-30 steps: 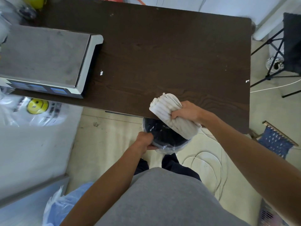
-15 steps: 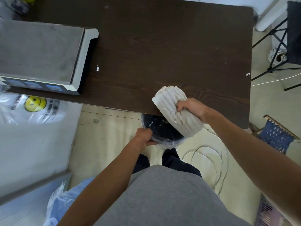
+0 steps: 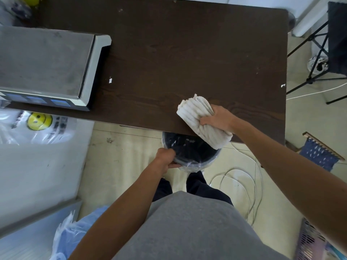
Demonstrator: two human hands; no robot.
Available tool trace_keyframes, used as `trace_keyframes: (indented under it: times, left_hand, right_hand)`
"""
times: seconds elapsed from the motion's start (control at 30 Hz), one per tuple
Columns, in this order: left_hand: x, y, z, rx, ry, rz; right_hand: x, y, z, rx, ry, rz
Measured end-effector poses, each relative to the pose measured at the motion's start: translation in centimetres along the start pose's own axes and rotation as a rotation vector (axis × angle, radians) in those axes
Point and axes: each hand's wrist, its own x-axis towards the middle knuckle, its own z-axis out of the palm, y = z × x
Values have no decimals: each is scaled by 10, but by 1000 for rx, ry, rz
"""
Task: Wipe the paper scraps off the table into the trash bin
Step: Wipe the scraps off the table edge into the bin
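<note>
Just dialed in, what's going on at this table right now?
A person is wiping a dark table. The right hand grips a folded white cloth at the near edge, over a black trash bin that the left hand holds by its rim below that edge. White bits show inside the bin. Two paper scraps remain: one beside the scale, one at the right edge.

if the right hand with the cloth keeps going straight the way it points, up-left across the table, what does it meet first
Probably the small paper scrap near the scale. The right hand holds the cloth aimed up-left over bare table; nothing else lies in that line. The scale comes right after, though the exact line is uncertain.
</note>
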Motion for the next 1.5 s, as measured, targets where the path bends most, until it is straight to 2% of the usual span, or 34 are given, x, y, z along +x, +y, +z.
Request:
trace_keyframes:
  times: [0.13,0.27,0.33,0.5,0.67,0.87,1.07,1.23,1.5]
  left_hand:
    - [0,-1,-1,-2,-7,7]
    - [-2,0,0,-4,-17,8]
    - [-2,0,1,-8,-21,2]
    - [-1,-1,2,-14,-11,5]
    - [0,0,1,-16,-13,6]
    - [4,-2,1,-20,-10,9]
    - [3,-1,2,-29,-11,5]
    - [4,-2,0,-20,-17,4]
    - [7,-5,-2,-17,-7,4]
  right_hand:
    - [4,3,4,-329,170,-41]
    - [-4,6,3,-587,440,-303]
    - [-8,5,3,-706,502,-410]
    - [-16,9,11,-768,333,-490]
    - [-20,12,17,-851,369,-568]
    - [-26,10,14,-988,145,-494]
    - [-27,6,20,-908,252,-525]
    - [-27,8,18,-1058,129,-501]
    - [-27,11,20,-1051,162,-496]
